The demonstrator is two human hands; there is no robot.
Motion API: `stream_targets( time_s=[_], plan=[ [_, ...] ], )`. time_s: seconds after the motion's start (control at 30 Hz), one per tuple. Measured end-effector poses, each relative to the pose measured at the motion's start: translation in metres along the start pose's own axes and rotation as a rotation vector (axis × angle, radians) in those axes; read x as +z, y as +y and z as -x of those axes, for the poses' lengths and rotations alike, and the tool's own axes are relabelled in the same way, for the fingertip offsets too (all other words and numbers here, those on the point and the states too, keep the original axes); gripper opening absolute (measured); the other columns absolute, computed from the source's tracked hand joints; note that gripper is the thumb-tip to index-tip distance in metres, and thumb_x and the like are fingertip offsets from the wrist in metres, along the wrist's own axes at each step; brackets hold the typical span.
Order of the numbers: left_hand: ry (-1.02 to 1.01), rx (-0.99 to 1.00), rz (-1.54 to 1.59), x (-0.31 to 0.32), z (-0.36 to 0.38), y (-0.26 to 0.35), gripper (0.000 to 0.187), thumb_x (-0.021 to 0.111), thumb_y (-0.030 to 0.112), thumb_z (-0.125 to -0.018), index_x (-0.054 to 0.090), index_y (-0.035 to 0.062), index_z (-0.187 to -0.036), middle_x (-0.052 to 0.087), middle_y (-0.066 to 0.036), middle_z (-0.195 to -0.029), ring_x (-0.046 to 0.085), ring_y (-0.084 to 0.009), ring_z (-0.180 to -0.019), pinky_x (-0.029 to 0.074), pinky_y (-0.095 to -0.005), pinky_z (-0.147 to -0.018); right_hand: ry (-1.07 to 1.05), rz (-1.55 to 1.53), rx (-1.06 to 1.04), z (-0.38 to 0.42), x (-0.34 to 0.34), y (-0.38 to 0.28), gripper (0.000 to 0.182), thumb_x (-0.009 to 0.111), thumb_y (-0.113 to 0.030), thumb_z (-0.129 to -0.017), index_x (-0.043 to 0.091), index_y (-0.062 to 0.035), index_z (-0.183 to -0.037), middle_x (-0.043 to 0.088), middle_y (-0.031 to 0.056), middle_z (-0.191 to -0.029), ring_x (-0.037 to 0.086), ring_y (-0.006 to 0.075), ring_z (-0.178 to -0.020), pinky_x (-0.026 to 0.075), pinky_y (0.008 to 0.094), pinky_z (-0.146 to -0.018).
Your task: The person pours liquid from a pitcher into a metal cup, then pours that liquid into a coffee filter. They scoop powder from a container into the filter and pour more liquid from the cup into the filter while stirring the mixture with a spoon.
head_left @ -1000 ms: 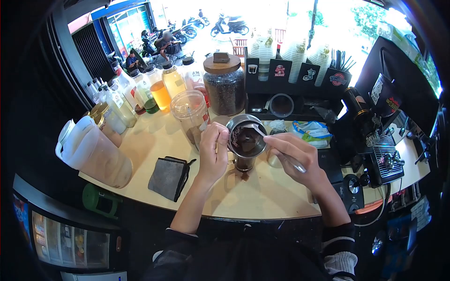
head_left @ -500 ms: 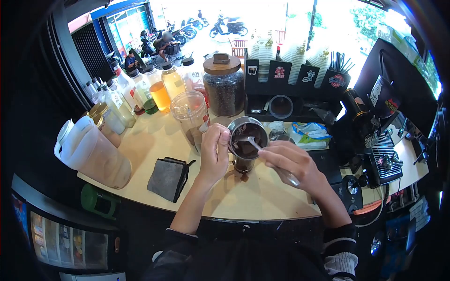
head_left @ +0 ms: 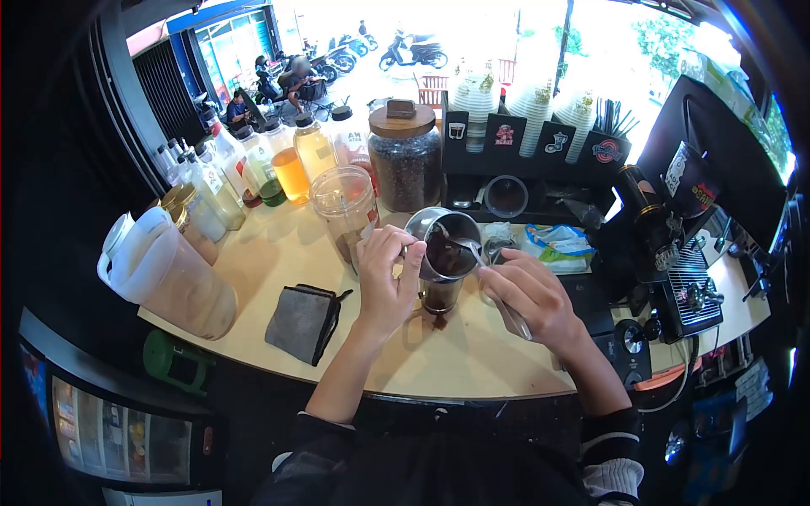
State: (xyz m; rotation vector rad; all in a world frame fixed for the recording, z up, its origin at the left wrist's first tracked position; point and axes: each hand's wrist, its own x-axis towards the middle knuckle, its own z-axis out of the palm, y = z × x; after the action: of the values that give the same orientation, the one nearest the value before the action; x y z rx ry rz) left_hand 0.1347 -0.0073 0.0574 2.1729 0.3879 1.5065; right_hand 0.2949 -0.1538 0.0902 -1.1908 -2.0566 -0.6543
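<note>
The left hand [head_left: 386, 282] grips a shiny round metal cup [head_left: 445, 244]. The right hand [head_left: 530, 297] pinches a thin metal spoon [head_left: 483, 263], dipped in the dark brown drink.

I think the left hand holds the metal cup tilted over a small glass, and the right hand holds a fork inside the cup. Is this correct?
Almost. The right hand holds a spoon, not a fork; the head view shows its rounded bowl inside the metal cup. The rest stands: the left hand holds the cup tilted over the small glass.
</note>
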Motion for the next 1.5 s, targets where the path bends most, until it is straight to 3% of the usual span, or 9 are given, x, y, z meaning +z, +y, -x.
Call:
stream_targets(
  time_s=[0.57, 1.5],
  plan=[
    [0.009, 0.026, -0.006, 0.000, 0.003, 0.003, 0.019, 0.057, 0.019, -0.090, 0.054, 0.0048, -0.078, 0.052, -0.004, -0.075, 0.048, -0.0203, -0.072, 0.031, -0.0324, -0.074, 0.091, -0.026, 0.027, -0.009, 0.003, -0.001, 0.038, 0.068, -0.003, -0.071, 0.058, 0.0024, -0.108, 0.061, 0.0114, -0.086, 0.061, 0.0270, -0.077, 0.052, 0.0426, -0.079],
    [0.103, 0.147, -0.282, 0.006, 0.007, 0.014, 0.014, 0.063, 0.018, -0.084, 0.055, 0.0072, -0.078, 0.054, -0.004, -0.076, 0.051, -0.0214, -0.076, 0.032, -0.0339, -0.072, 0.002, 0.128, -0.017, -0.011, 0.007, -0.012, 0.038, 0.066, -0.008, -0.072, 0.056, 0.0066, -0.106, 0.060, 0.0130, -0.091, 0.059, 0.0240, -0.078, 0.049, 0.0419, -0.084]
  ],
)
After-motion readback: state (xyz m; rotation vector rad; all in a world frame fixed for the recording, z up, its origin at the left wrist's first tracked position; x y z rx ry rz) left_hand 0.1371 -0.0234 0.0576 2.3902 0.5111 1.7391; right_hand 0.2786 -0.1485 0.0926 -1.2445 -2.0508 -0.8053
